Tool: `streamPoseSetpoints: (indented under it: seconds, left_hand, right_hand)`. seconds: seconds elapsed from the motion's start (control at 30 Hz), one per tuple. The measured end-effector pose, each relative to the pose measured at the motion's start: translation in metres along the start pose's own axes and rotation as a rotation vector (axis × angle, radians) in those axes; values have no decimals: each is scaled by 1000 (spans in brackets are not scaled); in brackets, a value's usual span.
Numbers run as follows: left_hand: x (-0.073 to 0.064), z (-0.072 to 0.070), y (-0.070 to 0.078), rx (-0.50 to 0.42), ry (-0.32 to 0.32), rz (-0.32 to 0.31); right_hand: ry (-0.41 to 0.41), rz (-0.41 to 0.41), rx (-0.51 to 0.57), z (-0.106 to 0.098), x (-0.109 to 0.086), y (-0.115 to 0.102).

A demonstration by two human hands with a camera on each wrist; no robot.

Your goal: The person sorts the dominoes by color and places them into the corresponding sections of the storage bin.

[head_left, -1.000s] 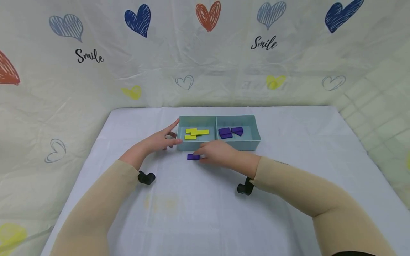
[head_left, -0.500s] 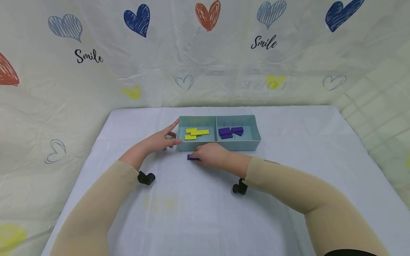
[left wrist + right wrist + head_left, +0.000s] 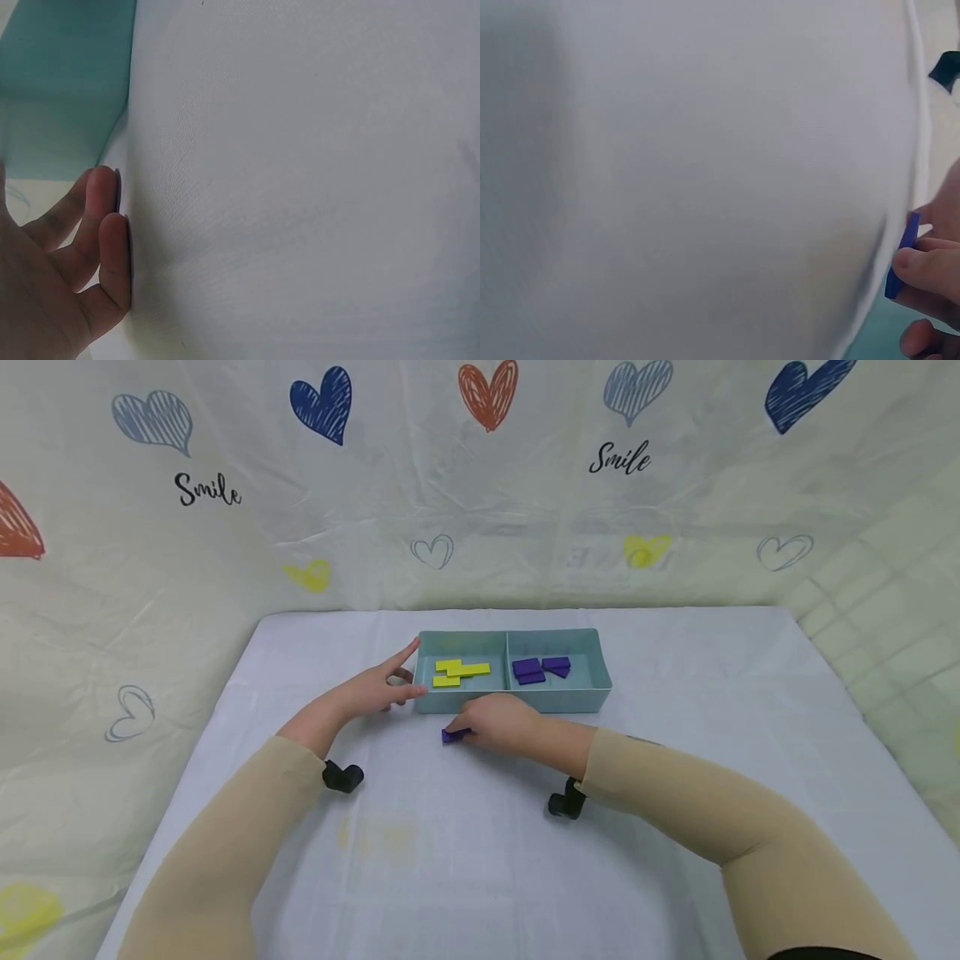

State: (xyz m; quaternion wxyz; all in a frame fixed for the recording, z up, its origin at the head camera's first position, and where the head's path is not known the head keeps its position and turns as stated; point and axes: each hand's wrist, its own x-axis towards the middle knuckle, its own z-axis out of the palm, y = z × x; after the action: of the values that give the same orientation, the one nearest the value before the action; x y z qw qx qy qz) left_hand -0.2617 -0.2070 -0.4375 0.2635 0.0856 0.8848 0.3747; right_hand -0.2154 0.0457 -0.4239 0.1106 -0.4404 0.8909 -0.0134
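In the head view, my right hand (image 3: 495, 722) pinches a small purple rectangular block (image 3: 454, 737) just in front of a pale teal box (image 3: 551, 702). The same block (image 3: 904, 262) looks blue in the right wrist view, held between thumb and fingers. My left hand (image 3: 375, 690) rests against the box's left end, index finger at the back corner and thumb at the front one. Its other fingers bend beside the box in the left wrist view. Several yellow blocks (image 3: 468, 670) lie in the box's left compartment, and several purple blocks (image 3: 527, 667) in the right one.
A thin divider (image 3: 507, 660) splits the box in two. A white cloth (image 3: 420, 860) covers the table, and a curtain (image 3: 525, 493) printed with hearts hangs behind it. Each wrist carries a small black camera (image 3: 342, 777).
My right hand has moved left onto the loose purple block and taken hold of it. The block is now tilted and slightly nearer me. The left hand and the box have stayed put.
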Motion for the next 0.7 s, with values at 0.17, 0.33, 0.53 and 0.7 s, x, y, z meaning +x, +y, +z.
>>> streamPoseSetpoints:
  seconds: [0.17,0.33,0.53,0.7]
  left_hand:
    - [2,0,-2,1,-1,9]
    - [2,0,-1,-6,-9,1]
    - [3,0,-1,-5,-3,-9]
    - [3,0,-1,4,-2,-5]
  right_hand:
    - [10,24,115,-11,-11,0]
    - [1,43,188,-23,-23,3]
    - [2,38,220,-35,-41,14]
    - [9,78,270,-45,-60,32]
